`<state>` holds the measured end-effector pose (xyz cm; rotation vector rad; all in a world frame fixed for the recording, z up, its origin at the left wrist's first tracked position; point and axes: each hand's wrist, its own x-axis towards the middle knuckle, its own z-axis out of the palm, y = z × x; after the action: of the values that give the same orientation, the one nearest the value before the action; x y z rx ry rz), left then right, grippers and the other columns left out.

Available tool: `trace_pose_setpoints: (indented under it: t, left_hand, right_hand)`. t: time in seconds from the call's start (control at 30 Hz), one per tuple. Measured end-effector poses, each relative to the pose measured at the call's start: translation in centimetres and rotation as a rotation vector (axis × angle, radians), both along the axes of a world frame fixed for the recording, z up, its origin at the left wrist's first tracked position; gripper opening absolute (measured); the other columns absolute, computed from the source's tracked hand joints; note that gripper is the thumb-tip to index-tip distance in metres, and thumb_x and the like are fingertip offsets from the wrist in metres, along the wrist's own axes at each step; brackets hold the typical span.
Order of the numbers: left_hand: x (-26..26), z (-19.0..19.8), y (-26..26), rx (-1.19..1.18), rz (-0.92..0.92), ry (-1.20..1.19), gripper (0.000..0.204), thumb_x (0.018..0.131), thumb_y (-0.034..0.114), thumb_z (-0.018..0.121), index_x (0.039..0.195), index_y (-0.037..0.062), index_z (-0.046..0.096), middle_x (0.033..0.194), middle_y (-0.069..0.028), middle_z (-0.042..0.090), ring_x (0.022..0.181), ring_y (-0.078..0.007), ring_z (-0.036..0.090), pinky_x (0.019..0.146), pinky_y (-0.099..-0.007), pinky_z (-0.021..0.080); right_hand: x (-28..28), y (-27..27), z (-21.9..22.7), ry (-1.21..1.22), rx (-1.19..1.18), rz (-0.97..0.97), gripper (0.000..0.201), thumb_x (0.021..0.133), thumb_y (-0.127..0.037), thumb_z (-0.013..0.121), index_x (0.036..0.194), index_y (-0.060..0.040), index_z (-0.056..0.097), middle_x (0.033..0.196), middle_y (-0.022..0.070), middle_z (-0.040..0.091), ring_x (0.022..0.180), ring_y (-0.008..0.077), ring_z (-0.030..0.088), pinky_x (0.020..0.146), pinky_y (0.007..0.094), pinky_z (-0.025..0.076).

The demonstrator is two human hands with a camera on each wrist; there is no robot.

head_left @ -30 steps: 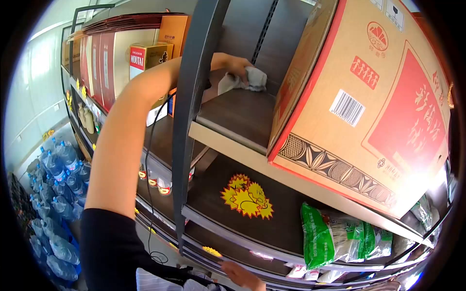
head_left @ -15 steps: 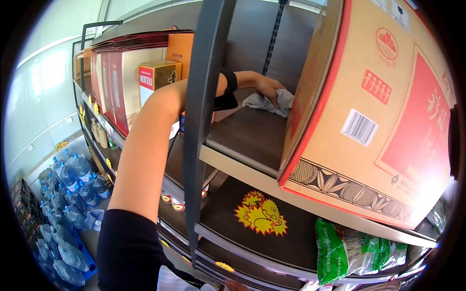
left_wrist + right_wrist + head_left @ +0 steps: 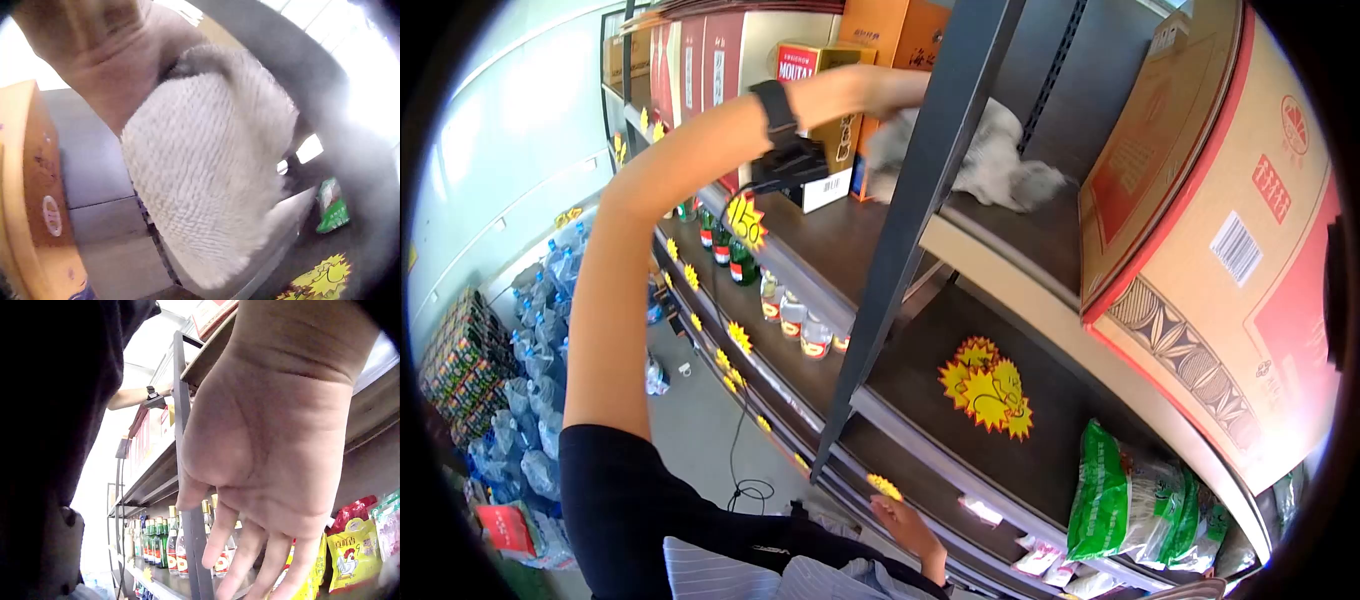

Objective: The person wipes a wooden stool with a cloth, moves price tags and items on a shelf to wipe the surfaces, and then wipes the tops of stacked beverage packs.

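Observation:
A light grey towel [image 3: 1005, 160] is in my left hand [image 3: 900, 92] at the upper shelf. It spans both sides of the dark upright post [image 3: 935, 140], which hides part of the hand and of the towel. In the left wrist view the towel [image 3: 194, 169] hangs in a broad fold from the hand [image 3: 119, 62], and its cloth covers the fingers. Down by the lower shelf edges, my right hand [image 3: 912, 530] holds nothing. Its palm and extended, spread fingers fill much of the right wrist view, close to the post.
A large carton [image 3: 1190, 240] stands right of the towel. Left of the post are a Moutai box [image 3: 830, 150] and an orange box [image 3: 890, 30]. Below stand glass bottles [image 3: 178, 550], yellow star price tags [image 3: 990, 390] and green bags [image 3: 1100, 490]. A cable [image 3: 740, 440] hangs down.
My left hand has drawn the towel away from the carton, leftward to the post. My right hand, almost out of the head view half a second ago, shows again. The head view has shifted.

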<state>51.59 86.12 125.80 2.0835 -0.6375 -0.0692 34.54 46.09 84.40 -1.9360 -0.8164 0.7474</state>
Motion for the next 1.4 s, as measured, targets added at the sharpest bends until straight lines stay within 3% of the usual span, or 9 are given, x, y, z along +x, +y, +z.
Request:
trace_pose_setpoints:
  t: [0.17,0.33,0.43,0.53,0.8,0.93,1.1,1.23,1.4]
  left_hand:
    - [-11.4,-2.1,0.2,0.13,0.372,-0.276,0.021,0.076,0.018,0.056,0.086,0.0047,0.07,0.091,-0.0051,0.065,0.096,-0.0139,0.056,0.096,-0.0312,0.034]
    - [-20.5,-18.2,4.3,-0.629,0.9,-0.378,0.036,0.075,0.008,0.061,0.108,-0.0051,0.058,0.1,-0.0139,0.063,0.101,-0.0199,0.058,0.091,-0.0327,0.044]
    - [-25.5,-24.0,-6.4,-0.505,0.999,-0.647,0.049,0.067,0.011,0.069,0.111,-0.005,0.053,0.102,-0.0153,0.062,0.09,-0.0227,0.061,0.081,-0.0362,0.049]
    - [-25.2,-22.4,-15.2,-0.215,0.507,-0.693,0.054,0.064,0.028,0.074,0.107,-0.0011,0.057,0.109,-0.0147,0.06,0.098,-0.0225,0.055,0.086,-0.0396,0.043]
    - [-18.3,-16.2,-24.7,0.201,-0.133,-0.864,0.074,0.061,0.041,0.075,0.122,0.0064,0.049,0.136,-0.0158,0.037,0.117,-0.0292,0.04,0.096,-0.0478,0.029]
    - [-16.8,-12.2,-24.9,-0.165,0.404,-1.164,0.108,0.052,0.043,0.084,0.137,0.0071,0.027,0.142,-0.0266,0.012,0.13,-0.0443,0.017,0.103,-0.0509,0.023]
    - [-12.5,-8.4,-25.8,-0.106,0.698,-1.139,0.106,0.053,0.039,0.083,0.132,-0.0025,0.027,0.124,-0.0226,0.043,0.116,-0.0348,0.042,0.096,-0.0424,0.034]
    - [-11.3,-8.6,-26.0,-0.104,0.787,-1.158,0.097,0.051,0.046,0.082,0.122,-0.0018,0.036,0.099,-0.0182,0.059,0.089,-0.0368,0.056,0.078,-0.0424,0.045]
    - [-10.3,-8.3,-25.8,-0.188,0.781,-1.234,0.097,0.044,0.045,0.083,0.119,0.0009,0.041,0.089,-0.0153,0.062,0.08,-0.034,0.06,0.07,-0.0403,0.048]
  right_hand:
    - [-0.4,-0.4,0.7,-0.077,0.076,0.03,0.028,0.09,-0.024,0.054,0.104,-0.0003,0.055,0.092,0.0142,0.063,0.083,0.0184,0.061,0.072,0.0313,0.049]
    - [-0.3,-1.4,1.2,-0.211,0.131,-0.01,0.035,0.087,-0.021,0.059,0.114,-0.001,0.051,0.105,0.0142,0.061,0.094,0.0216,0.06,0.079,0.0338,0.048]
    - [-0.4,-0.2,7.0,0.003,0.292,-0.003,0.053,0.088,-0.013,0.055,0.135,-0.0078,0.032,0.13,0.0154,0.045,0.112,0.0246,0.052,0.089,0.0359,0.045]
    - [-0.8,1.2,12.2,0.29,0.822,0.238,0.085,0.086,-0.017,0.059,0.143,-0.0117,-0.003,0.149,0.0114,0.003,0.135,0.0285,0.018,0.103,0.0448,0.028]
    - [-0.6,-0.6,18.3,0.204,1.158,-0.637,0.073,0.073,-0.016,0.067,0.132,-0.0025,0.026,0.123,0.0104,0.043,0.111,0.0204,0.047,0.092,0.0334,0.043]
    - [1.3,-8.2,17.6,-0.572,1.231,-1.107,0.074,0.077,-0.022,0.062,0.136,-0.003,0.022,0.131,0.014,0.037,0.118,0.0245,0.041,0.097,0.0383,0.039]
    - [2.6,-21.2,24.0,-1.43,0.716,-1.46,0.068,0.079,-0.023,0.055,0.138,-0.0025,0.026,0.136,0.0165,0.034,0.122,0.0282,0.038,0.099,0.0407,0.036]
    - [3.2,-27.8,30.6,-0.714,1.259,-1.198,0.049,0.091,-0.031,0.049,0.131,-0.0058,0.039,0.126,0.0105,0.049,0.112,0.0246,0.05,0.095,0.0386,0.042]
    - [2.1,-30.3,32.5,-0.609,1.132,-1.134,0.047,0.093,-0.033,0.044,0.131,-0.0054,0.038,0.126,0.0099,0.049,0.113,0.0232,0.05,0.096,0.0356,0.041]
